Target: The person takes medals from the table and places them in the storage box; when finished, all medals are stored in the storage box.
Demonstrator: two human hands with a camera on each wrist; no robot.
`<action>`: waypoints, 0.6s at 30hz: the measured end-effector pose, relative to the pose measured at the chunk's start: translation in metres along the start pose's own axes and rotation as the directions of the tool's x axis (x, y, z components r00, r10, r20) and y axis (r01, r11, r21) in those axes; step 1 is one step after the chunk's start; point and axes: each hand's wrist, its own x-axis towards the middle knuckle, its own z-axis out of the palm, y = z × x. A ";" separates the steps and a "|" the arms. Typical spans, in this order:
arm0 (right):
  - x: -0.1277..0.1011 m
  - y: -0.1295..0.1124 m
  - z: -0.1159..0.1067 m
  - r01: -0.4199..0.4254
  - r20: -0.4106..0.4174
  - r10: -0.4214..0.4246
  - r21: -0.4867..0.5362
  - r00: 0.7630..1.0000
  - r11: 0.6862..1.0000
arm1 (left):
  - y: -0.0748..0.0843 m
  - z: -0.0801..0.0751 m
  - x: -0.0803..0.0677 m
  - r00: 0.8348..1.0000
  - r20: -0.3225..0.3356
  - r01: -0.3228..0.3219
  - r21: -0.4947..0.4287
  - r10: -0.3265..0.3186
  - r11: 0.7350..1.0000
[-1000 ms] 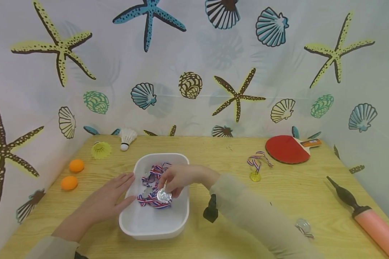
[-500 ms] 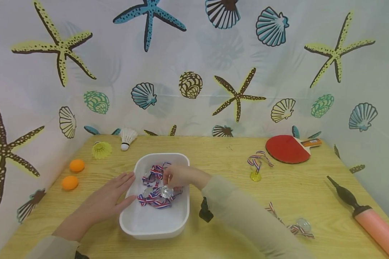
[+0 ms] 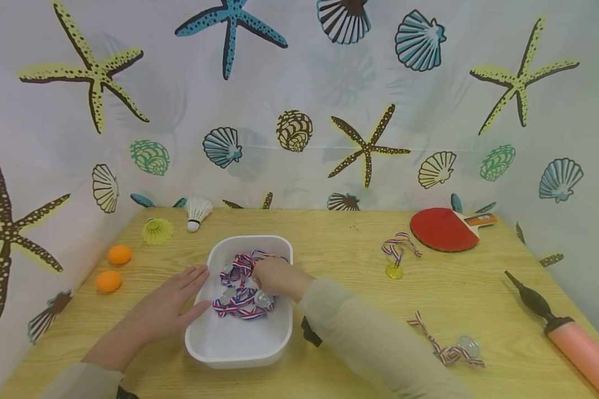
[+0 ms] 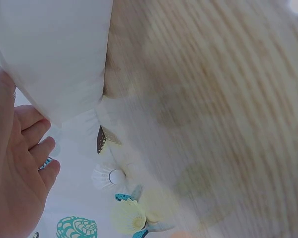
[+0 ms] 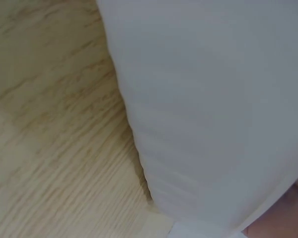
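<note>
A white tray (image 3: 239,359) sits on the wooden table (image 3: 339,238) and holds several medals on red-white-blue ribbons (image 3: 237,307). My right hand (image 3: 272,277) reaches into the tray with its fingers curled down onto a silver medal (image 3: 263,299) and its ribbon. Flat on the table, my left hand (image 3: 172,303) has straight fingers touching the tray's left rim. In the left wrist view the left hand (image 4: 15,173) lies beside the tray's outer wall (image 4: 49,49). The right wrist view shows only the tray wall (image 5: 213,99) and wood.
A gold medal (image 3: 393,270) and a red paddle (image 3: 441,228) lie at the back right. Another silver medal (image 3: 466,346) with ribbon lies front right, near a pink pump (image 3: 574,343). Two orange balls (image 3: 119,254) and two shuttlecocks (image 3: 156,230) are at the left.
My right hand has drawn back and left inside the tray, lowering the silver medal onto the ribbons. The sleeve now uncovers the medal at the front right. The left hand stayed put.
</note>
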 end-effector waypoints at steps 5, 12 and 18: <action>0.000 0.000 0.003 -0.009 -0.017 0.009 0.014 1.000 1.000 | 0.000 0.000 0.000 1.000 0.002 0.002 -0.002 -0.002 1.000; -0.004 0.003 -0.008 0.022 -0.026 -0.022 0.016 0.999 1.000 | 0.001 -0.001 0.001 1.000 -0.001 0.003 -0.002 -0.003 1.000; -0.029 0.012 -0.040 0.084 -0.092 -0.071 0.150 0.993 0.985 | 0.003 -0.002 0.001 1.000 0.006 0.009 -0.001 -0.009 1.000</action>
